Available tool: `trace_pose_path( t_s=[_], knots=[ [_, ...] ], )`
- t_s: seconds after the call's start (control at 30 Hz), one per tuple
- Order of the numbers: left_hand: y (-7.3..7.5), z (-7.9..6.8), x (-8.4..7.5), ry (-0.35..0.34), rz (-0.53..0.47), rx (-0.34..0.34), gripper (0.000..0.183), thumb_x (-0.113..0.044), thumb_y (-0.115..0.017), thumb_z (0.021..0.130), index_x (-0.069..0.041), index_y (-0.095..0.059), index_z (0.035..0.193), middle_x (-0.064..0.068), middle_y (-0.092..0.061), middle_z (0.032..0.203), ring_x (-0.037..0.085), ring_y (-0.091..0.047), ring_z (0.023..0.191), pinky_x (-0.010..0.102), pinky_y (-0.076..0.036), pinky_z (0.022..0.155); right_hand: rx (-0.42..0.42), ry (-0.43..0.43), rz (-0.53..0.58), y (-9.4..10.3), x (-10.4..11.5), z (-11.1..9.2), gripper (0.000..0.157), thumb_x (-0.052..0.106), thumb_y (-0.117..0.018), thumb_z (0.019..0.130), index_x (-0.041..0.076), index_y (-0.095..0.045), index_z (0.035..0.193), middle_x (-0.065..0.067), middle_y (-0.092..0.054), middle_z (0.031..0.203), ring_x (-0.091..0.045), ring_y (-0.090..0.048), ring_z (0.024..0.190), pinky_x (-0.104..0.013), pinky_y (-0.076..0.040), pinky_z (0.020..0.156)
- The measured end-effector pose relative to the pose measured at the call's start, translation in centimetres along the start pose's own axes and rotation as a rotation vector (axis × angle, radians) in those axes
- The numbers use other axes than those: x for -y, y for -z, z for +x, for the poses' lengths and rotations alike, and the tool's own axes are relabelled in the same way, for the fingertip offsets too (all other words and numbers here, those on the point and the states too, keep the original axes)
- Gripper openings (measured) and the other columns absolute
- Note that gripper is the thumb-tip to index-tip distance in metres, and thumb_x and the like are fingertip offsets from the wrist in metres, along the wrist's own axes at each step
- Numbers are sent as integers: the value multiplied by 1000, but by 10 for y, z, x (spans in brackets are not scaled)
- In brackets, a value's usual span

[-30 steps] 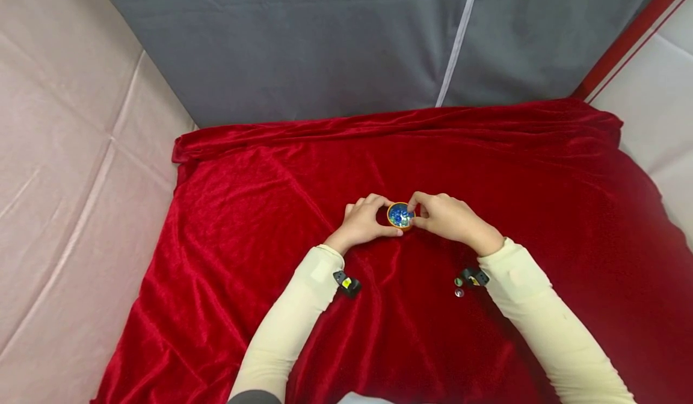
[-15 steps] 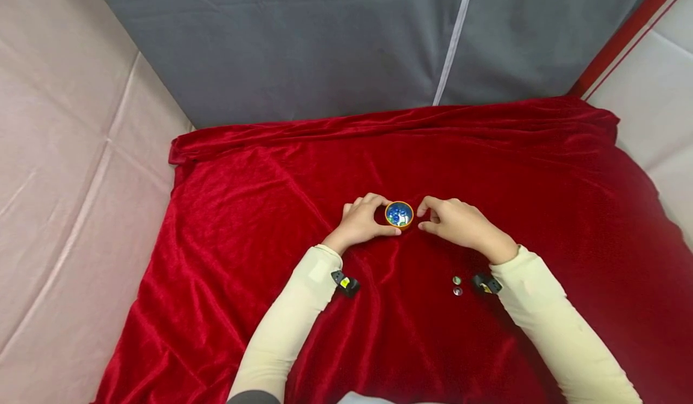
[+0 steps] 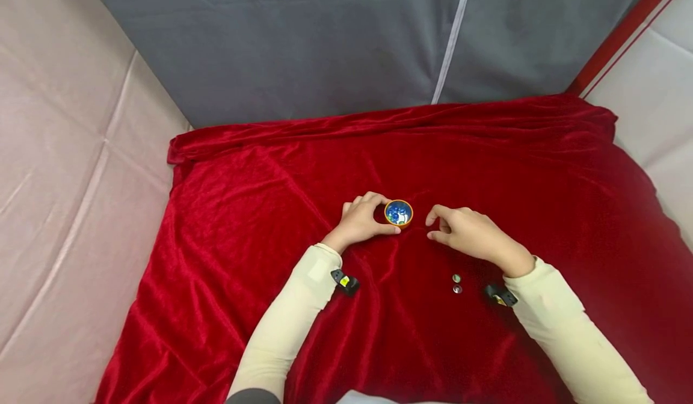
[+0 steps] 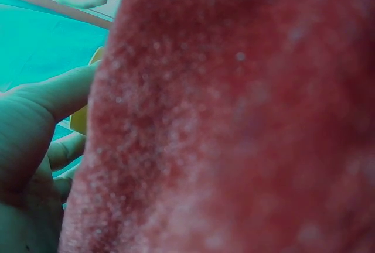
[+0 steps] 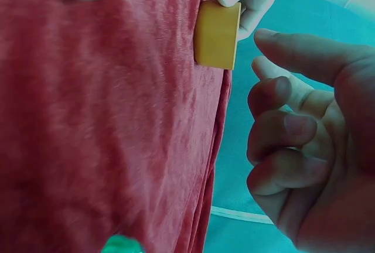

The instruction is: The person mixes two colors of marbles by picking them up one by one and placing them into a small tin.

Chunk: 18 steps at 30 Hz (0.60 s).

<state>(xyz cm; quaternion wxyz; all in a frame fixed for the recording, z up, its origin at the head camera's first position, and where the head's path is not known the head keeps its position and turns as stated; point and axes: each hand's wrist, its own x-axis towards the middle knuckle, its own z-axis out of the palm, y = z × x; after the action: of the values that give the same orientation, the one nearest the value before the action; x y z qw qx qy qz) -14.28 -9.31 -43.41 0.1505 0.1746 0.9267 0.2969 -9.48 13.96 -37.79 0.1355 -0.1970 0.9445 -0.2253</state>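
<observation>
L hand [image 3: 358, 220] grips cup [image 5: 217, 35], thumb near side, fingers far, mid-scene on cloth [image 3: 271, 211]. R hand [image 3: 470, 231] has drawn back right from cup within approx. 1 s, half-open, w/ nothing visible held; its dip prob. done. Beads (2) [image 3: 457, 278] lie outside, near right.
</observation>
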Motion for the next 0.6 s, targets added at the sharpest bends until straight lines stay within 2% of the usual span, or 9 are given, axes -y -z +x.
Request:
trace_pose_path(
  t_s=[0.6],
  knots=[
    [0,0,1,0,2,6,65,-47,-79,75,-19,-56,128,0,-53,133,23,-47,119,42,-29,92,-4,-1,-25,-15,-19,-46,16,21,-71,86,15,-62,98,14,-50,64,2,-38,54,-23,-36,52]
  ],
)
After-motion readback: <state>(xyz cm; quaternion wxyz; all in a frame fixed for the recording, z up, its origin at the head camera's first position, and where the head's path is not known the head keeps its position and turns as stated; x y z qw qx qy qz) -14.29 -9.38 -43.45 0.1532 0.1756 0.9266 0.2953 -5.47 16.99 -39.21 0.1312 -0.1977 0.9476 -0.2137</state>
